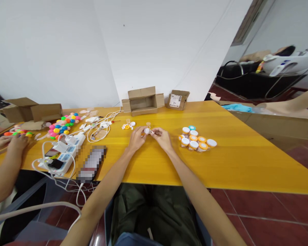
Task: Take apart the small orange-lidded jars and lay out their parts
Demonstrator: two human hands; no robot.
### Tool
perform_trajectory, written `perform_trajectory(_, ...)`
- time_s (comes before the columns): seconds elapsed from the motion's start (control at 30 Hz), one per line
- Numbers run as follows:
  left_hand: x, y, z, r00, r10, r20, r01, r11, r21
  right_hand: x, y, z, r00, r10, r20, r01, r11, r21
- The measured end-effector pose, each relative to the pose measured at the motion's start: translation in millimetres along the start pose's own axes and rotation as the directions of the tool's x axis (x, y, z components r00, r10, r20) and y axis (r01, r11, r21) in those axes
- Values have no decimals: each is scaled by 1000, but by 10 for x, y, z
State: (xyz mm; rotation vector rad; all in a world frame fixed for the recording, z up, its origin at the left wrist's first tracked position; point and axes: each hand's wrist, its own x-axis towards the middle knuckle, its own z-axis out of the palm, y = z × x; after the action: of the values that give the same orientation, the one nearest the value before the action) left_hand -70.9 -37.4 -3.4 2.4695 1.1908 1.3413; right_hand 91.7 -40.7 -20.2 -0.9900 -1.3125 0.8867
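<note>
Over the middle of the table, my left hand (137, 138) pinches a small white round cap (146, 131). My right hand (163, 138) is close beside it, fingers closed on a small white piece (151, 132) too tiny to name. Just beyond the fingers lies a clear round part (148, 124). Small loose white and yellow parts (127, 126) are scattered to the left, with a white lid (132, 124) among them. On the right stands a group of several small clear jars (193, 145) with orange, white and teal lids.
Two cardboard boxes (143, 106) stand against the wall. At left are a phone (91, 164), a white power strip (69, 153), tangled cables (102, 128) and a pile of colourful balls (63, 126). Another person's hands (16, 145) work at the far left.
</note>
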Motion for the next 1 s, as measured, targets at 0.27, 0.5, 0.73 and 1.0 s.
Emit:
perform_trajectory(0.27,3,1,-1,1000,-18,-6,18,1000,-14,-7,-41,-4,1000,-18,-8,17,997,-79)
perform_trajectory(0.5,11,14,-5,998,-66,8,67,998,-15,-11,-24,-16,996,-93,2,92,983,-156)
perform_trajectory(0.73,12,21,-5,995,-97,14,97,995,-20,-28,33,-27,984,-174,47,180,926,-333)
perform_trajectory(1.0,18,63,-26,992,-127,22,128,990,-52,-66,27,-38,969,-202,144,247,844,-476)
